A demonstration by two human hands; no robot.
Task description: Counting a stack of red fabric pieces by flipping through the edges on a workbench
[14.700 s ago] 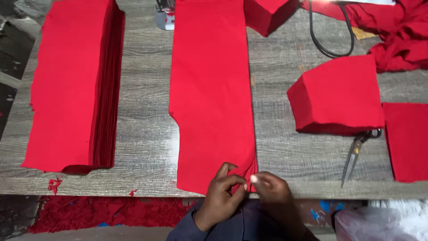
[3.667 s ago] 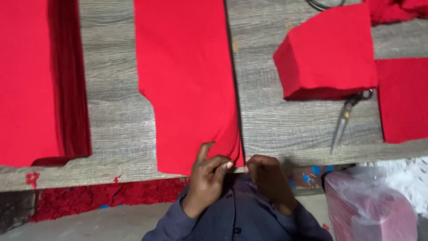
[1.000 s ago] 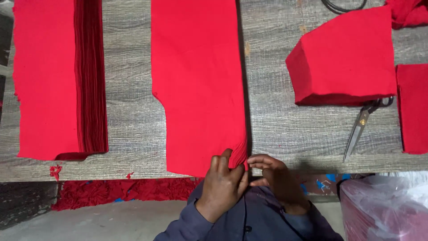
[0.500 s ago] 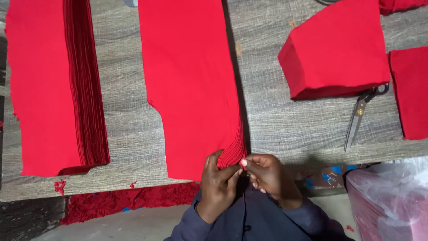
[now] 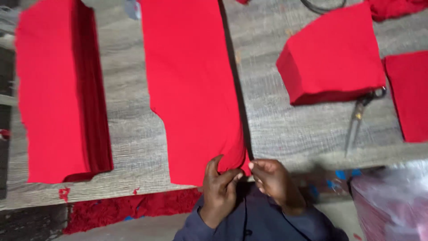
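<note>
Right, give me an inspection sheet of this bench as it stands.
Surface: grey wood-grain table, worn at the near edge.
Job's things: long red panel lying flat, its near right corner pinched up.
Clutter: tall red stack at left; red block and flat red piece at right; scissors beside the block; red scraps below the table edge; plastic bag at lower right.
Hands: left hand and right hand both grip the panel's corner.
Cables: dark cord at the far edge.
Surroundings: nothing seen.

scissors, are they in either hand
No, the scissors lie on the table, apart from both hands.
</note>
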